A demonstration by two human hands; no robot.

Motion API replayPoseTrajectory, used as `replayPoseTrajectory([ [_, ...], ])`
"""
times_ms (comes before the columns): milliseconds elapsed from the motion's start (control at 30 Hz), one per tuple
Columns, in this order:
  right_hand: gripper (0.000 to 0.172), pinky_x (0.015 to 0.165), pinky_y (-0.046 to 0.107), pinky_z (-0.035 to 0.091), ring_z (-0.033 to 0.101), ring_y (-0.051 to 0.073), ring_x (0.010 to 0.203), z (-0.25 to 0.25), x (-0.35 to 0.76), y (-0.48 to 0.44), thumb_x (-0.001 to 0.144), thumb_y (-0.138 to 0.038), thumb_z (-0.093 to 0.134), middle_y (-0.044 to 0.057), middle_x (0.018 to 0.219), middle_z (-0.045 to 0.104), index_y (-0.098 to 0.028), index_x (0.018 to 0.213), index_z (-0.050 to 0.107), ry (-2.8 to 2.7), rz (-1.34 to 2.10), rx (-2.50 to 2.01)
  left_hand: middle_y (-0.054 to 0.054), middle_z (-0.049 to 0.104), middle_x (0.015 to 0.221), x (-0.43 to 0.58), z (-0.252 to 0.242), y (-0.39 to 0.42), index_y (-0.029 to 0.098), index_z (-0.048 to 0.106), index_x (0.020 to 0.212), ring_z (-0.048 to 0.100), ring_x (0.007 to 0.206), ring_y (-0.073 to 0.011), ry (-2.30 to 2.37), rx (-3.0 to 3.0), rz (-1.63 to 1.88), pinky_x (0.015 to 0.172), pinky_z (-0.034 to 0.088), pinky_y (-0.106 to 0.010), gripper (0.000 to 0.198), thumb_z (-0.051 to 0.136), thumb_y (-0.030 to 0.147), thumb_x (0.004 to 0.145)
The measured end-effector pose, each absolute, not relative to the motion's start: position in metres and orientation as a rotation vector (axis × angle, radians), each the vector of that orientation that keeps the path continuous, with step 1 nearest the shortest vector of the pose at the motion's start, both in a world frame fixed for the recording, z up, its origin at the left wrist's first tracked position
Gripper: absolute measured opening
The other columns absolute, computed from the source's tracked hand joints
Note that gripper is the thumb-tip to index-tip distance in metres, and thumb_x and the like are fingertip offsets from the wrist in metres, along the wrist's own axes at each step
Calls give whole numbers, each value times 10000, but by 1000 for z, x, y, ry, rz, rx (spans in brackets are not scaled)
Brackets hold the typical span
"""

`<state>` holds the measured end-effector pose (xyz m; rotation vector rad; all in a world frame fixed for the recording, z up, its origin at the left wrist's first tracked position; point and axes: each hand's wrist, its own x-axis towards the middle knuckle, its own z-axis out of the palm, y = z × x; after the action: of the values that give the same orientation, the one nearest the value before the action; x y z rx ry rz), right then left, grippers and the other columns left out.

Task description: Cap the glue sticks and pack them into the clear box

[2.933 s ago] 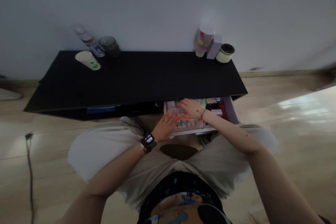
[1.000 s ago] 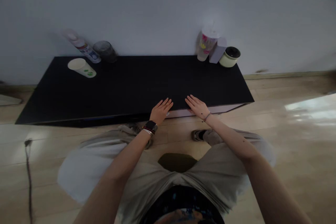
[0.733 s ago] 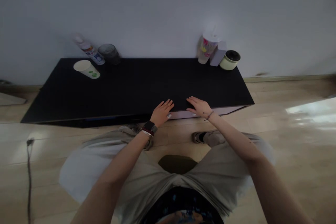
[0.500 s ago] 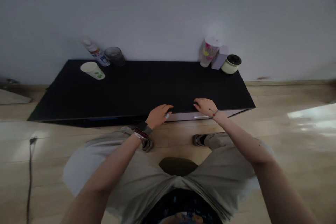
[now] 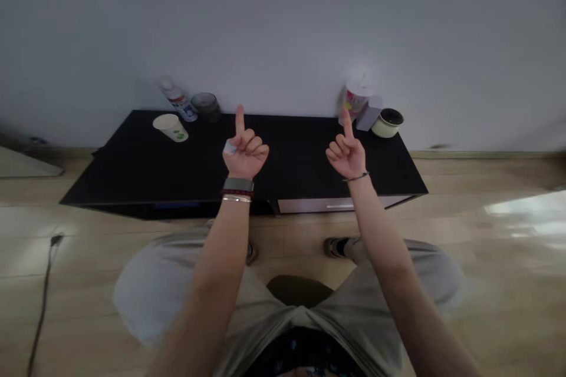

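Observation:
My left hand point(image 5: 246, 153) is raised above the black cabinet point(image 5: 292, 153), palm side facing me. Its index finger points up while the other fingers curl in, holding nothing. Something white wraps the thumb. My right hand point(image 5: 347, 153) makes the same shape farther right, index finger up and the rest folded, also empty. Its fingertip overlaps the clear plastic cup with a lid point(image 5: 356, 94) in the view; I cannot tell the gap. Left of my left hand are a dark glass point(image 5: 206, 107), a white spray can point(image 5: 179, 100) and a paper cup with green leaves point(image 5: 171, 128).
A pale box point(image 5: 369, 113) and a cream jar with a black lid point(image 5: 387, 123) stand at the cabinet's back right, by the wall point(image 5: 283, 29). A white drawer front point(image 5: 303, 206) shows below the top. A black cable point(image 5: 44, 300) lies on the floor at left.
Both hands have lifted from the cabinet's front edge and moved up and apart from it. They have turned palm toward me, each with one index finger extended. The view has shifted slightly.

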<state>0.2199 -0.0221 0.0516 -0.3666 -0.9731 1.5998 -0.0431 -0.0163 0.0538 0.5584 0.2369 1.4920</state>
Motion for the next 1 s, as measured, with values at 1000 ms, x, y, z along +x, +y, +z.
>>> replayPoseTrajectory([
  [1000, 394, 485, 231, 252, 185, 134, 458, -16, 203, -33, 945, -461, 353, -95, 470, 164, -260, 1160, 615, -933, 1627, -846, 86, 242, 500, -18, -16, -15, 193, 647, 869, 242, 427, -79, 598, 424, 1224, 475, 273, -205, 268, 409, 268, 967],
])
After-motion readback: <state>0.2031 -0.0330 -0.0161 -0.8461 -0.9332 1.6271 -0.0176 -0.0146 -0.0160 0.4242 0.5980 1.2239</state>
